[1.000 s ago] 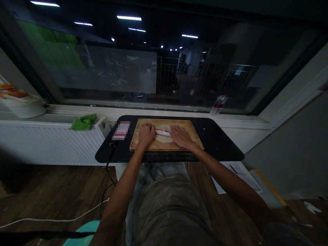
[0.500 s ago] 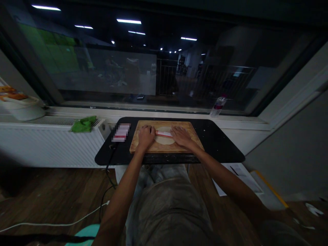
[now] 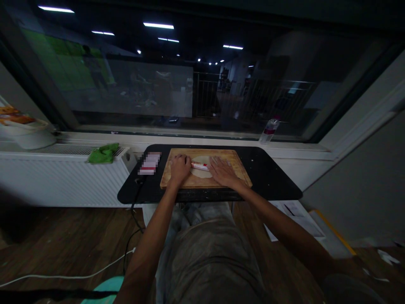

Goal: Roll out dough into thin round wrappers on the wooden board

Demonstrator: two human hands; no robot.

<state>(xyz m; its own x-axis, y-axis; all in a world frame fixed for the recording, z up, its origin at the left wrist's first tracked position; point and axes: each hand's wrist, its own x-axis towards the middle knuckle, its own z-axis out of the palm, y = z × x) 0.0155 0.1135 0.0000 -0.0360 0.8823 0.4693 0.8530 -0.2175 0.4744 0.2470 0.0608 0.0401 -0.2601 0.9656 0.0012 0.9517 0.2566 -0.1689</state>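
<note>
A round, flat sheet of dough (image 3: 202, 173) lies on a wooden board (image 3: 186, 182). Across the dough rests a rolling pin (image 3: 200, 166) with a red-and-white printed wrap. My left hand (image 3: 180, 169) curls over the pin's left end, fingers bent. At the other end, my right hand (image 3: 222, 171) lies flat with its fingers stretched out, covering that end of the pin. Both hands hide the pin's ends and parts of the dough's edge.
The board sits on a small black table (image 3: 268, 177). A blurred-out phone-like item (image 3: 149, 164) lies left of it, near a dark cable. A bottle (image 3: 269, 131) stands on the sill; a green cloth (image 3: 103, 153) lies on the radiator (image 3: 63, 177). Papers (image 3: 294, 217) are low at right.
The pin has turned, showing a different part of its print. My right hand has shifted slightly left; my left hand is nearly still. A figure in the window glass has moved left.
</note>
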